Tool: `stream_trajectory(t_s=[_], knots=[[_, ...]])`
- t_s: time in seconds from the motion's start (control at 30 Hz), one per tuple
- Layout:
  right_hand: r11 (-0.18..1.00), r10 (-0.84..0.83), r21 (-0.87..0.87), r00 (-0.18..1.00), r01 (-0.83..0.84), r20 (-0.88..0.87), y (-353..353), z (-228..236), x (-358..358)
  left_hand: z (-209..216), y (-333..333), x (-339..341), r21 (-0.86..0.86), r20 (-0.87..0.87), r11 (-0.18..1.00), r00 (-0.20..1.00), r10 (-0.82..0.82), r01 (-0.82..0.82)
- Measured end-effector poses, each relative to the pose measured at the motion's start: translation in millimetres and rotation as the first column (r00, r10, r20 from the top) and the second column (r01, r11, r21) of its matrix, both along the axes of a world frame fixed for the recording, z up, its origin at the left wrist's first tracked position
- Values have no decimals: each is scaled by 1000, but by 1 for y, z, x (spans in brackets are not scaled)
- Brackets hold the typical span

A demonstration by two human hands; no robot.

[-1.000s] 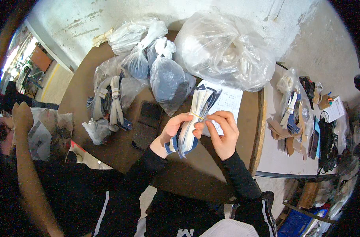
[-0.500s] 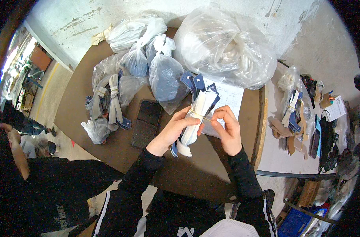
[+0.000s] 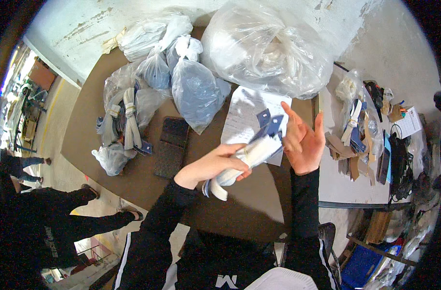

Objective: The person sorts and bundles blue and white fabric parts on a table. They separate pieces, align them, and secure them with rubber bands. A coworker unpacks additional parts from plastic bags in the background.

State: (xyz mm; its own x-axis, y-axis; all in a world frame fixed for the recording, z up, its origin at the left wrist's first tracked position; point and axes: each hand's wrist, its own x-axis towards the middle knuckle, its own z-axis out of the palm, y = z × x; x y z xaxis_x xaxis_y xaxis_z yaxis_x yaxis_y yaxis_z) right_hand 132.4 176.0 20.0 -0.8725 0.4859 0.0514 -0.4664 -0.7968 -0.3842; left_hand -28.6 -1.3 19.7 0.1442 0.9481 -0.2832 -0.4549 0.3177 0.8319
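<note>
A bundle of white and navy fabric strips (image 3: 260,149) is gripped around its middle by my left hand (image 3: 219,163). A thin band crosses the bundle close to my fingers. Its navy ends, each with a small white mark, point up and to the right; the pale ends curl below my palm. My right hand (image 3: 303,141) is open at the bundle's far right end, fingers spread, holding nothing; whether it touches the strips I cannot tell. Under the bundle's upper end lies a written paper sheet (image 3: 237,113) on the brown table (image 3: 249,217).
Plastic bags of blue pieces (image 3: 197,94) and a big clear bag (image 3: 273,48) line the back. Tied strip bundles (image 3: 129,118) and a dark wallet-like case (image 3: 172,147) lie left. A side table (image 3: 341,188) holds more strips. Another person in black (image 3: 60,222) is at left.
My right hand has let go of the band and opened, moving right and up. The bundle has tilted toward the right in my left hand. The person at left has shifted.
</note>
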Motion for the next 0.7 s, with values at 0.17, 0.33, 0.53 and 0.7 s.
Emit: stream_trajectory(t_s=[0.17, 0.33, 0.53, 0.7], knots=[[922, -185, -364, 976, 133, -112, 3, -1, -3, -4, -11, -27, 116, 636, 949, 756, 154, -291], [816, -206, 542, 977, 200, -50, -6, -26, -6, -14, 2, -25, 71, 84, 863, 865, 494, -500], [469, 143, 677, 806, -567, 575, -38, 19, -13, -20, 4, -2, 52, -120, 898, 890, 440, -437], [640, 228, 658, 915, -398, 332, -18, -2, 3, -15, 0, 6, 20, -147, 972, 961, 233, -233]])
